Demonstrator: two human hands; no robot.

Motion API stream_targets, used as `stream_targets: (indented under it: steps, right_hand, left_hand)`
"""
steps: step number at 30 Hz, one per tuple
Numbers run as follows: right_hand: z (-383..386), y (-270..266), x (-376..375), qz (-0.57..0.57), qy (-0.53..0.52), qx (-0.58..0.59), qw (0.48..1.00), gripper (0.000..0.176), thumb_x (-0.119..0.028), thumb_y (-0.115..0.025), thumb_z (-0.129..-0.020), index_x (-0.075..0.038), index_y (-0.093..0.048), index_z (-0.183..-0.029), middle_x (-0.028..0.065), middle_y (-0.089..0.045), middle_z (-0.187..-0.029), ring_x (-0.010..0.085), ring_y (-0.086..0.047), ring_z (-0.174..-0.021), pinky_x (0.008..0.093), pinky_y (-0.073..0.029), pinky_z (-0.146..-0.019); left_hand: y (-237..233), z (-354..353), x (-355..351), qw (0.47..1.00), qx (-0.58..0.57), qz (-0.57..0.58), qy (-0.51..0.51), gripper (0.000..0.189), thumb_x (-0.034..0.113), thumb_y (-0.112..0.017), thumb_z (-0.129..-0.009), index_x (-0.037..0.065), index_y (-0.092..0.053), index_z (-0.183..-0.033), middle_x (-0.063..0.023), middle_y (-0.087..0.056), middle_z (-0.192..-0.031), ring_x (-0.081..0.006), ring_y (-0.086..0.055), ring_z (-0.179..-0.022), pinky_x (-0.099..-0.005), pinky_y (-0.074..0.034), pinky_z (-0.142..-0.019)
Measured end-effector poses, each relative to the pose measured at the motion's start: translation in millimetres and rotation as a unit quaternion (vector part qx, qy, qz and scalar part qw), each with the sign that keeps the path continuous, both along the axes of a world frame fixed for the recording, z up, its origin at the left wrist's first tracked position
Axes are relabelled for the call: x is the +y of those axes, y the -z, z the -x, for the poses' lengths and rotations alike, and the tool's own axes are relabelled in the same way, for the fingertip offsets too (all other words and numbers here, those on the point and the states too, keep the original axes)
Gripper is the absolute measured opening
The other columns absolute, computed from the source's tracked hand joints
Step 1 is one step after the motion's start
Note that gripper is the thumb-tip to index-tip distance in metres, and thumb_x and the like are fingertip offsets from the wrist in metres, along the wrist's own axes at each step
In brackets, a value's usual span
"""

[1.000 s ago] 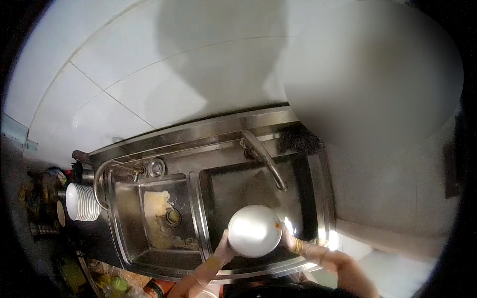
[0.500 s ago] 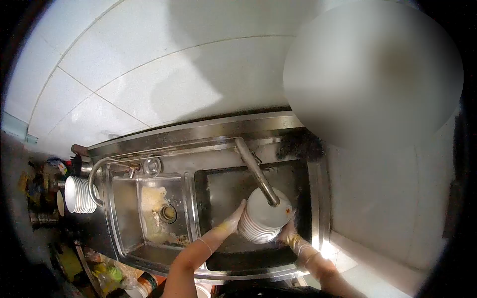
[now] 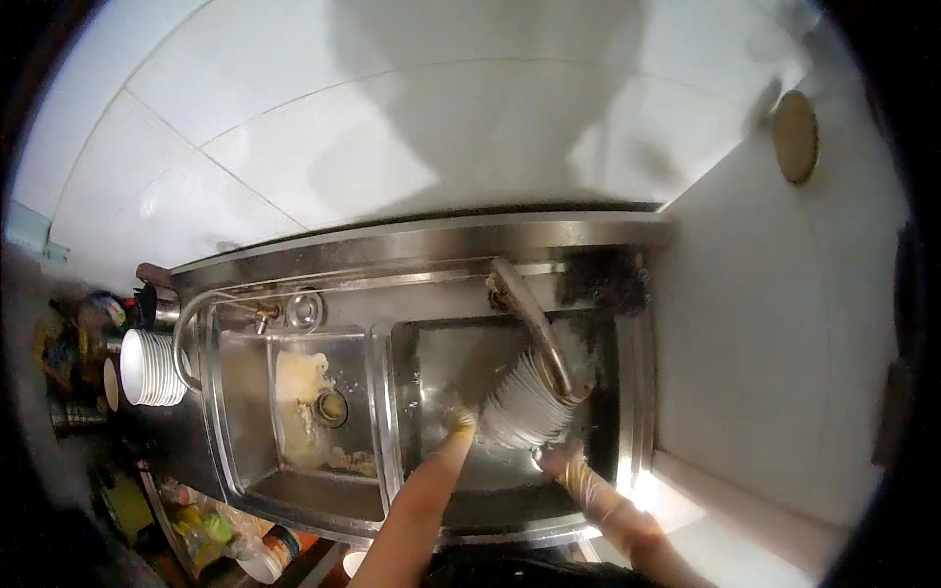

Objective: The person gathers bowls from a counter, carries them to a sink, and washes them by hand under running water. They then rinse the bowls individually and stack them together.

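Observation:
A stack of white plates or bowls point(image 3: 529, 407) leans tilted in the right sink basin, partly under the spout of the metal faucet point(image 3: 534, 328). At the stack's lower right edge is my right hand point(image 3: 564, 461), in a clear glove; its fingertips are close to the rims and whether they grip is unclear. My left hand point(image 3: 463, 423), gloved too, is just left of the stack, its fingers blurred and partly lost in the basin's shine. The right basin point(image 3: 431, 358) seems to hold water.
In the left basin point(image 3: 245, 431), yellowish residue point(image 3: 299, 392) lies around the drain point(image 3: 331, 407). A curved pipe point(image 3: 182, 343) rises beside another white stack point(image 3: 149, 367) on the left. Bags and containers point(image 3: 211, 529) are below the counter. A round object point(image 3: 795, 137) is on the right wall.
The stack has tipped over from nearly upright, its top now turned away under the faucet. My left hand has come off its side and dropped lower; the view has shifted slightly.

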State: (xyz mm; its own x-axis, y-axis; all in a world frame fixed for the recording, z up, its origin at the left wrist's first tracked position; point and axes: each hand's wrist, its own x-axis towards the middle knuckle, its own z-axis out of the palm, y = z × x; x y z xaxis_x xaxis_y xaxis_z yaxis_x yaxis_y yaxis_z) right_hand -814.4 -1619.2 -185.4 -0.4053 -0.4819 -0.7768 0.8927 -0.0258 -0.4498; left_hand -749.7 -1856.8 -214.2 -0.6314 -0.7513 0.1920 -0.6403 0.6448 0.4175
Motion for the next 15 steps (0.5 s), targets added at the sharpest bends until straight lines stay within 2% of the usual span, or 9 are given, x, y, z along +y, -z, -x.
stream_targets:
  steps: [2, 4, 6, 7, 8, 9, 11, 13, 15]
  right_hand:
    - [-16.5, 36.1, 11.5, 0.021, -0.071, -0.011, 0.997, 0.042, -0.031, -0.031, -0.084, -0.006, -0.044, -0.114, 0.0118, -0.047, -0.117, 0.0269, -0.046, -0.105, 0.0438, -0.034, -0.090]
    - [-15.1, -18.4, -20.1, 0.105, 0.140, -0.418, 0.892, 0.036, -0.025, -0.036, -0.082, -0.003, -0.049, -0.107, 0.0162, -0.051, -0.110, 0.0300, -0.050, -0.100, 0.0429, -0.038, -0.085]
    - [-39.0, -18.6, -32.6, 0.064, -0.007, -0.106, 0.992, 0.029, -0.019, -0.050, -0.076, -0.003, -0.052, -0.100, 0.0160, -0.054, -0.103, 0.0296, -0.052, -0.092, 0.0390, -0.043, -0.074]
    - [-41.1, -10.9, -38.9, -0.023, -0.235, 0.057, 0.970, 0.027, -0.019, -0.052, -0.075, -0.004, -0.054, -0.097, 0.0137, -0.055, -0.101, 0.0266, -0.053, -0.089, 0.0370, -0.043, -0.073]
    - [-41.1, -2.9, -45.0, -0.107, -0.444, 0.214, 0.863, 0.024, -0.018, -0.053, -0.075, -0.004, -0.055, -0.095, 0.0115, -0.057, -0.098, 0.0236, -0.053, -0.086, 0.0350, -0.043, -0.071]
    - [-46.0, 3.7, -52.3, -0.135, -0.511, 0.281, 0.801, 0.025, -0.019, -0.053, -0.077, -0.004, -0.055, -0.097, 0.0113, -0.056, -0.100, 0.0230, -0.053, -0.088, 0.0338, -0.043, -0.073]
    - [-57.2, 22.7, -56.9, -0.076, -0.388, 0.198, 0.897, 0.027, -0.019, -0.051, -0.080, -0.004, -0.054, -0.102, 0.0111, -0.055, -0.104, 0.0219, -0.052, -0.092, 0.0316, -0.042, -0.076]
    - [-58.7, 41.9, -51.9, 0.018, -0.306, 0.125, 0.944, 0.029, -0.019, -0.050, -0.083, -0.004, -0.053, -0.106, 0.0108, -0.054, -0.108, 0.0208, -0.051, -0.096, 0.0294, -0.042, -0.080]
    - [-41.4, 4.7, -60.3, 0.031, -0.450, 0.286, 0.845, 0.029, -0.020, -0.050, -0.084, -0.003, -0.054, -0.107, 0.0102, -0.054, -0.108, 0.0201, -0.052, -0.097, 0.0289, -0.042, -0.081]
  left_hand:
    - [-3.5, -9.7, 2.7, 0.991, -0.104, -0.078, 0.039, 0.042, 0.028, -0.058, -0.075, 0.005, -0.049, -0.109, -0.0108, -0.058, -0.099, -0.0225, -0.056, -0.082, -0.0322, -0.045, -0.074]
    - [-17.6, -22.3, 4.0, 0.935, -0.250, -0.234, 0.092, 0.040, 0.026, -0.058, -0.074, 0.005, -0.051, -0.107, -0.0118, -0.058, -0.099, -0.0226, -0.056, -0.085, -0.0318, -0.044, -0.076]
    - [-39.1, -37.9, 2.9, 0.861, -0.327, -0.363, 0.140, 0.039, 0.024, -0.058, -0.073, 0.005, -0.053, -0.106, -0.0128, -0.058, -0.100, -0.0227, -0.055, -0.087, -0.0314, -0.043, -0.078]
    - [-49.2, -45.2, 5.3, 0.825, -0.342, -0.420, 0.159, 0.038, 0.024, -0.059, -0.073, 0.004, -0.053, -0.105, -0.0133, -0.057, -0.100, -0.0228, -0.055, -0.089, -0.0312, -0.043, -0.079]
    - [-57.3, -52.6, 8.7, 0.801, -0.333, -0.469, 0.167, 0.037, 0.023, -0.059, -0.072, 0.004, -0.054, -0.104, -0.0138, -0.057, -0.100, -0.0228, -0.055, -0.090, -0.0310, -0.042, -0.080]
    - [-63.5, -61.4, 14.3, 0.790, -0.283, -0.524, 0.143, 0.036, 0.022, -0.059, -0.072, 0.004, -0.055, -0.103, -0.0143, -0.057, -0.100, -0.0228, -0.054, -0.091, -0.0308, -0.042, -0.081]
    - [-48.7, -79.7, 39.1, 0.793, -0.119, -0.597, 0.025, 0.021, 0.015, -0.057, -0.070, 0.004, -0.059, -0.088, -0.0125, -0.061, -0.088, -0.0221, -0.057, -0.082, -0.0314, -0.043, -0.077]
    - [-34.6, -93.6, 33.2, 0.767, 0.001, -0.594, 0.243, 0.016, 0.012, -0.056, -0.070, 0.004, -0.060, -0.083, -0.0110, -0.062, -0.085, -0.0199, -0.057, -0.078, -0.0322, -0.043, -0.075]
    - [-40.8, -89.4, 41.7, 0.803, 0.160, -0.407, 0.405, 0.007, 0.007, -0.058, -0.072, 0.004, -0.058, -0.078, -0.0068, -0.059, -0.080, -0.0161, -0.055, -0.075, -0.0335, -0.044, -0.071]
